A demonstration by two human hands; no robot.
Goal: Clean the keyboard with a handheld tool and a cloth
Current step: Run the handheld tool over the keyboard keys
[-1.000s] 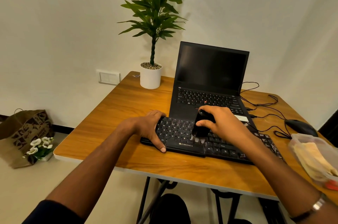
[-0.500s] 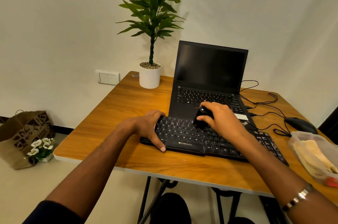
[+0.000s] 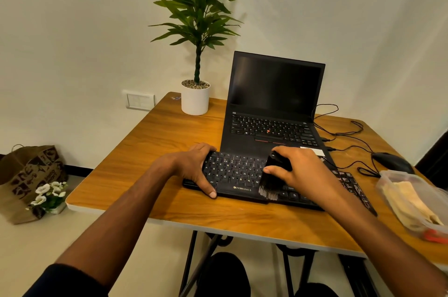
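A black keyboard (image 3: 238, 176) lies on the wooden table (image 3: 150, 151) in front of an open laptop. My left hand (image 3: 194, 168) clasps the keyboard's left end, fingers over its far edge and thumb on the near edge. My right hand (image 3: 300, 173) grips a small black brush (image 3: 271, 180) over the middle of the keyboard. The brush's pale bristle tips touch the bottom row near the front edge. A yellowish cloth (image 3: 409, 202) lies in a clear plastic container at the right.
The black laptop (image 3: 274, 107) stands open behind the keyboard, screen dark. A potted plant (image 3: 196, 98) sits at the back left. A mouse (image 3: 390, 162) and loose cables (image 3: 344, 136) lie at the right. The clear container (image 3: 397, 182) sits near the right edge. A paper bag (image 3: 26, 180) stands on the floor.
My right hand has swept the brush from the keyboard's far rows toward me, down to the bottom row. My left hand stays on the keyboard's left end.
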